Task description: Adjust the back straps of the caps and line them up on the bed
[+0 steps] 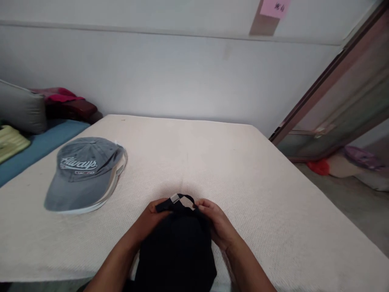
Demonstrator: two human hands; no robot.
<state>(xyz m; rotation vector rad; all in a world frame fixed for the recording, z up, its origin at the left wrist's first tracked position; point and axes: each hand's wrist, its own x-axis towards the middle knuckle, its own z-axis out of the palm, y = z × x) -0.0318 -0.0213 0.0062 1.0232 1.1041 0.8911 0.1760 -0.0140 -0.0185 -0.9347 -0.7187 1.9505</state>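
Note:
A black cap (pixel 178 251) is at the near edge of the cloth-covered table, its back strap and metal buckle (pixel 175 198) toward the far side. My left hand (pixel 152 219) grips the cap beside the buckle, at the left end of the strap. On the right side of the strap opening, my right hand (pixel 215 219) pinches the cap's edge with thumb and fingers. A grey cap (pixel 88 162) with white lettering lies at the left on top of other light-coloured caps, brims toward the near left.
The table (pixel 273 211) has a pale woven cover and meets a white wall at the back. Left of it are a grey cushion (pixel 22 107) and a blue seat (pixel 54 136). Beyond the right edge, red and purple items (pixel 361 158) lie on the floor by a door frame.

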